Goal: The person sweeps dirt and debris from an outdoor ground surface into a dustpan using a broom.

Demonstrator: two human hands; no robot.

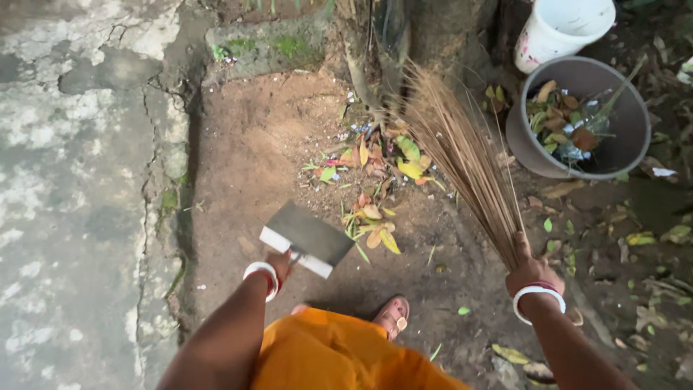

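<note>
A: What's biggest here?
B: The bare dirt ground (253, 144), with one grey tub (577, 119) of leaves far right and one white bucket (563, 29) beyond it.
A: And the work?
B: Sweeping, I'd judge. The right hand (533, 273) is closed around one stick broom (462, 152), bristles fanned toward one leaf pile (375, 173) in the middle.
A: The other hand?
B: The left hand (280, 263) is closed on one flat dustpan (307, 237), just near-left of the pile. Next calls for pan edge flat against the leaves.
</note>
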